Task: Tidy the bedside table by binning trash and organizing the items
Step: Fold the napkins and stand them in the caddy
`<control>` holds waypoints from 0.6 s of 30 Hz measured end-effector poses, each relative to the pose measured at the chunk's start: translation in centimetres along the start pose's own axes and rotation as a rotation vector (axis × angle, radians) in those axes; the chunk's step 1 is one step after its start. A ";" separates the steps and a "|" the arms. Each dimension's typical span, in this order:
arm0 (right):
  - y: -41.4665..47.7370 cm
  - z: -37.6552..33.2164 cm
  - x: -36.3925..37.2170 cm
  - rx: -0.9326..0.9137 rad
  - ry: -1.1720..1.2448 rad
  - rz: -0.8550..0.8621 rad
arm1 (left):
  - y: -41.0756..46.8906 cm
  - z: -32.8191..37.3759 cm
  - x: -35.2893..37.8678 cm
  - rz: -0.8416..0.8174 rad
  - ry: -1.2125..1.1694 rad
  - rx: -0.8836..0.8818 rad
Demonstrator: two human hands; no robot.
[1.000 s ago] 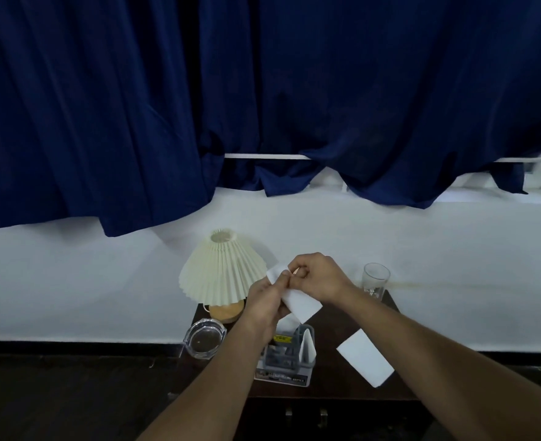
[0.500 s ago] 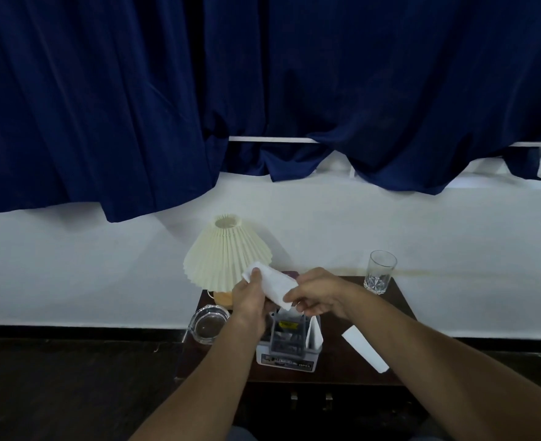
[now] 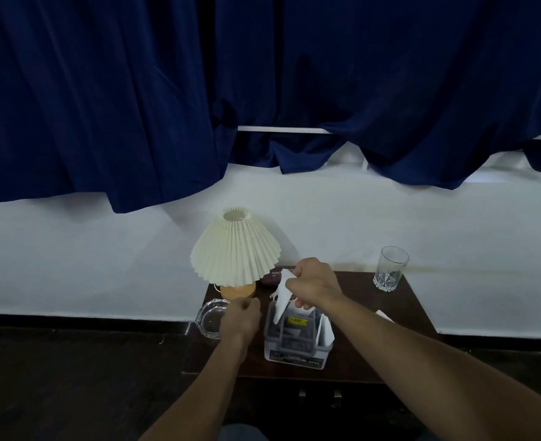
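Note:
My right hand [image 3: 313, 286] pinches a folded white paper [image 3: 282, 297] by its top, its lower end standing in the back left slot of the grey organizer box [image 3: 296, 345] on the dark bedside table [image 3: 403, 310]. Another white paper [image 3: 325, 327] stands in the box's right slot. My left hand [image 3: 242, 318] hangs loosely curled, holding nothing, just left of the box and over the edge of a glass ashtray [image 3: 210, 318]. A further white paper [image 3: 383, 315] peeks out on the table behind my right forearm.
A cream pleated lamp [image 3: 235, 249] stands at the table's back left. Beside it lies a dark maroon object [image 3: 272, 276]. A drinking glass [image 3: 390, 268] stands at the back right corner. Dark blue curtains [image 3: 263, 90] hang above a white wall.
Both hands held the paper above the box earlier. My left hand has let go and dropped to the left; my right hand has lowered the paper's end into the box.

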State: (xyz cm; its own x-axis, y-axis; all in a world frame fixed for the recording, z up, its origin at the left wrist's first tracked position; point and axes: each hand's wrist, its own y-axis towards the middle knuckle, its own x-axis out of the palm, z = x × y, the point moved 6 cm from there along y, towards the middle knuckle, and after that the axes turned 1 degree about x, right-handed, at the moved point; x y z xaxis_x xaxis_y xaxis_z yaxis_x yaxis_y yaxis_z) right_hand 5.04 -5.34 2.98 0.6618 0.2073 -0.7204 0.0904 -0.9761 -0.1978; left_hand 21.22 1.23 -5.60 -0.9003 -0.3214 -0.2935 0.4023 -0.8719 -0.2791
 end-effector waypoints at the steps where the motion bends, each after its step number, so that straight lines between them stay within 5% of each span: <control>1: 0.0 -0.1 0.3 -0.008 -0.048 0.012 | 0.0 0.0 -0.1 -0.006 0.030 0.030; 10: 0.2 -0.4 3.7 -0.046 -0.292 0.099 | -0.6 1.2 1.4 -0.195 0.133 0.187; 18: 0.6 0.8 6.2 -0.017 -0.356 0.106 | 0.2 -1.0 0.7 -0.077 0.074 0.071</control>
State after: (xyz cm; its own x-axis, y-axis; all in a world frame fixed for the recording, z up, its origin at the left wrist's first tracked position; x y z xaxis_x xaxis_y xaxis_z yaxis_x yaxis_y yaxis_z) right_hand 8.55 -4.57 -2.11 0.3684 0.1118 -0.9229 0.0496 -0.9937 -0.1006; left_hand 20.87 1.24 -6.74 -0.9121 -0.2269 -0.3416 0.3177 -0.9176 -0.2388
